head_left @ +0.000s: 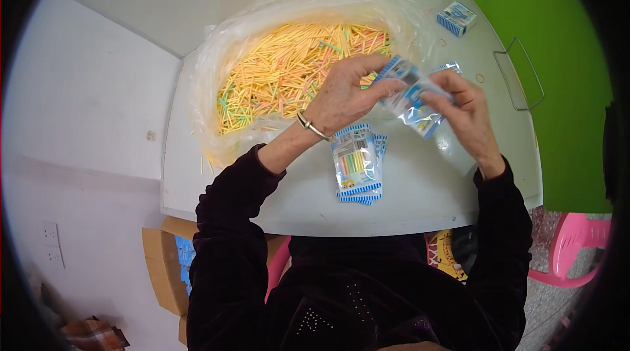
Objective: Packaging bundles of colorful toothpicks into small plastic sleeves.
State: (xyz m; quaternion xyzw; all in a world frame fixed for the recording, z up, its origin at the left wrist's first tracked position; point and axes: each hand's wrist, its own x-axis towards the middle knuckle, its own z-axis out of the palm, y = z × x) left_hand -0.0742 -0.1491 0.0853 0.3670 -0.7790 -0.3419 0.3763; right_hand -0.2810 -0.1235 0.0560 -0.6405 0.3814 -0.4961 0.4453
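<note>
Both my hands are raised over the table, pinching one small clear packet with blue printing and striped ends (415, 113). My left hand (348, 88), with a bracelet at the wrist, grips its upper left end. The thumb and fingers of my right hand (467, 111) close on its right side. Whether anything is inside this packet I cannot tell. Just below my left hand lies a small stack of similar packets (354, 164); the top one shows coloured sticks. Behind that hand, a large open plastic bag (207, 98) holds a heap of thin yellow, orange, pink and green sticks (282, 72).
At the table's far right stands a small blue and white box (457, 18). A rubber band (480, 78) lies near a wire rack (518, 75) by the green panel (558, 88). Below the table are a cardboard box (164, 272) and a pink chair (577, 249).
</note>
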